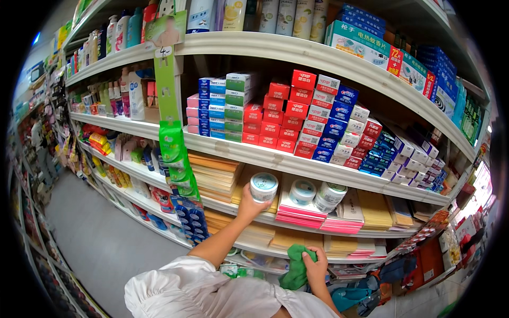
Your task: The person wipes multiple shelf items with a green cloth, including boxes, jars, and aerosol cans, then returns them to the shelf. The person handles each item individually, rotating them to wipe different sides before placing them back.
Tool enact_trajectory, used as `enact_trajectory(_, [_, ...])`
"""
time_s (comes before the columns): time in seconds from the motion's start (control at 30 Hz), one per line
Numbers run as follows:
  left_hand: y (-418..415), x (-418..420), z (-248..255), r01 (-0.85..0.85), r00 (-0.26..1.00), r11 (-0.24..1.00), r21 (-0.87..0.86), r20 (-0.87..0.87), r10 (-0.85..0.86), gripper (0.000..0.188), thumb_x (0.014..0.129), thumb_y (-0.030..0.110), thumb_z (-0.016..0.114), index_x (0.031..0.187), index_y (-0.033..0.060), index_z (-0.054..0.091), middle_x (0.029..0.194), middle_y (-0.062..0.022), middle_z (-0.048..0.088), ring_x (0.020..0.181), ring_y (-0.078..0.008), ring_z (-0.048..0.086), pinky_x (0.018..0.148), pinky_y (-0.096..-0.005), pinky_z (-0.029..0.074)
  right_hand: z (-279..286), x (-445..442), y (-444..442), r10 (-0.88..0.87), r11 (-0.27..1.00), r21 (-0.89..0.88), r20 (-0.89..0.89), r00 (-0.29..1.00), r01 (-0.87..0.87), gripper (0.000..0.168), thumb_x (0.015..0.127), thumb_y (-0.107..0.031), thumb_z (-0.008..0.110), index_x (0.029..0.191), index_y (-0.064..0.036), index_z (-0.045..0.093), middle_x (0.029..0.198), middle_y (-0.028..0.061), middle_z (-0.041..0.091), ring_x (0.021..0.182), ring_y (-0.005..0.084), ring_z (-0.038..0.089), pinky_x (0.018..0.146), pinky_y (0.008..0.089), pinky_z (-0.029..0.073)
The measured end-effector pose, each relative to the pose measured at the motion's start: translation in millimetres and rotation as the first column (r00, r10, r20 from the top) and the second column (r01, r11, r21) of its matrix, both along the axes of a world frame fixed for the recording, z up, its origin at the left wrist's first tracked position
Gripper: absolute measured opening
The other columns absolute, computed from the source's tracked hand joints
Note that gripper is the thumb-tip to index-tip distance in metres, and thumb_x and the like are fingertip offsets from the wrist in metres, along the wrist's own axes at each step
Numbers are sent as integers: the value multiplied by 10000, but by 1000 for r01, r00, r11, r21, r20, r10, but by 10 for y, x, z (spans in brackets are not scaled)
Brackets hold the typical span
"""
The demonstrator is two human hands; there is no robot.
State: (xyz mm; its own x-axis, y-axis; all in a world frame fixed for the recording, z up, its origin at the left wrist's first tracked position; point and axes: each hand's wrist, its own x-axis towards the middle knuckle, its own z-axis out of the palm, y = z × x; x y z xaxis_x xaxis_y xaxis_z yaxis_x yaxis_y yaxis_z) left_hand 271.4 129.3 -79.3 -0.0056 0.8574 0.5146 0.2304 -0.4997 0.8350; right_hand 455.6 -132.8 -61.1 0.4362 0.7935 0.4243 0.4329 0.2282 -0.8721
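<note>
My left hand [251, 206] is closed round a white round tub with a pale blue lid [264, 187], held upright before the shelf of paper stacks. Lower and to the right, my right hand [316, 264] grips a bunched green cloth [295, 268] between thumb and fingers. On that shelf, right of the held tub, another blue-lidded tub [303, 192] stands on pink-edged paper pads [300, 216]. Beside it are stacked tubs, the top one with a green-edged lid [333, 192]. Brown envelopes or paper [212, 177] lie piled to the left.
Above runs a shelf edge [318, 169] with stacked toothpaste boxes [304, 95]. A green hanging strip of packets [177, 159] and blue blister packs [193, 220] jut out at the left. Grey floor [99, 246] lies left; bags [354, 296] are low at the right.
</note>
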Motion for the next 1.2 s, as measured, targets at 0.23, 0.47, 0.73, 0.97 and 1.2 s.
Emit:
enact_trajectory(0.23, [75, 93, 121, -32, 999, 999, -4, 8, 32, 981, 597, 294, 889, 1339, -32, 338, 1266, -252, 496, 1182, -387, 517, 995, -428, 431, 62, -100, 20, 38, 999, -28, 53, 998, -37, 180, 783, -53, 704, 947, 0, 652, 917, 113, 609, 878, 239, 599, 807, 317, 463])
enact_trajectory(0.47, [151, 225, 43, -140, 987, 987, -73, -88, 133, 993, 582, 304, 898, 1322, -58, 343, 1264, -278, 490, 1166, -417, 522, 971, -446, 451, 0, -51, -26, 52, 999, 12, 34, 998, -52, 173, 782, -46, 701, 939, -1, 647, 930, 118, 611, 895, 242, 597, 819, 320, 460])
enact_trajectory(0.73, [122, 247, -57, -234, 961, 972, 34, -144, 236, 987, 631, 284, 877, 1365, -68, 319, 1322, -281, 438, 1212, -398, 480, 1004, -439, 424, -71, 78, -17, 21, 1000, 13, -22, 1000, -21, 168, 784, -37, 697, 936, 4, 638, 934, 110, 609, 899, 239, 592, 829, 322, 457])
enact_trajectory(0.97, [-627, -352, 1230, 141, 989, 815, 563, -44, -141, 421, 800, 77, 699, 1181, 5, 535, 1130, -182, 576, 1020, -324, 580, 895, -398, 468, 14, 197, 8, -20, 1000, 21, -16, 1000, 20, 168, 788, -43, 695, 935, 11, 633, 932, 111, 602, 897, 234, 589, 821, 321, 455])
enact_trajectory(1.2, [-331, -220, 4000, -23, 998, 302, 953, 3, 66, 193, 838, 38, 640, 1029, 24, 621, 1039, -112, 616, 933, -238, 598, 829, -319, 477, 105, 369, -28, -69, 997, 14, -46, 997, 70, 168, 790, -40, 691, 939, 12, 631, 941, 112, 593, 901, 233, 583, 822, 317, 449])
